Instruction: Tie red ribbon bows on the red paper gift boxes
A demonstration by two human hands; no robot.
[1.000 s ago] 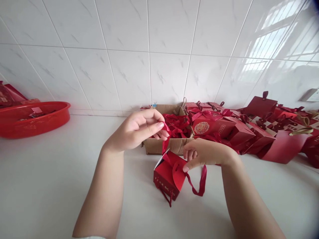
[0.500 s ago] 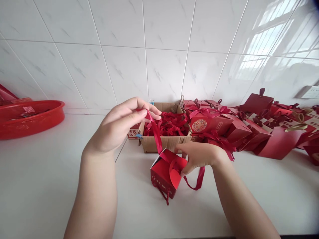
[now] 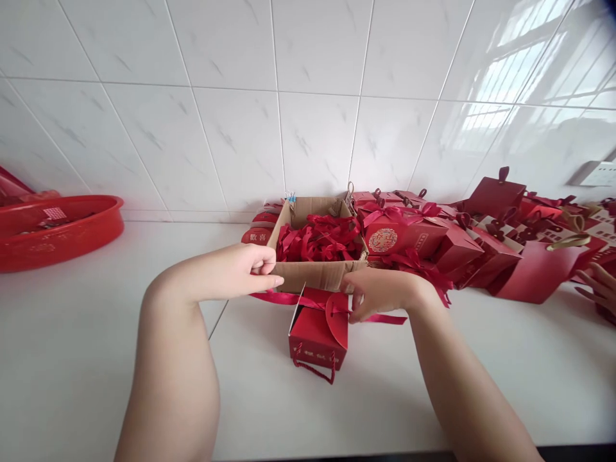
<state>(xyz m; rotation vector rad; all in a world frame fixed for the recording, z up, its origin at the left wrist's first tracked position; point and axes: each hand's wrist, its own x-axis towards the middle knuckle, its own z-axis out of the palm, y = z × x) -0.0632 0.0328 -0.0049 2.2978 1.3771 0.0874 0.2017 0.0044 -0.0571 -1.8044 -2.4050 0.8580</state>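
A small red gift box [image 3: 312,330] with a twisted cord handle [image 3: 315,371] stands on the white counter, its round-edged flap on the right side of the lid. A dark red satin ribbon [image 3: 279,298] runs across the lid, one end toward the left and the other toward the right. My left hand [image 3: 240,269] hovers above the ribbon's left end, fingers curled and thumb apart, gripping nothing I can see. At the box's right back edge is my right hand [image 3: 380,292], thumb and fingers apart, close to the box and ribbon; exact contact is unclear.
Behind the gift box stands a cardboard carton [image 3: 312,276] full of red ribbons [image 3: 322,240]. Many red gift boxes [image 3: 409,237] crowd the right side. A red plastic basin [image 3: 96,224] sits far left. Another person's hand [image 3: 601,285] shows at the right edge.
My left hand has lowered and released the ribbon, which now lies out to the left. The gift box has turned squarer to me. The ribbon's right end has straightened. Another person's hand has appeared.
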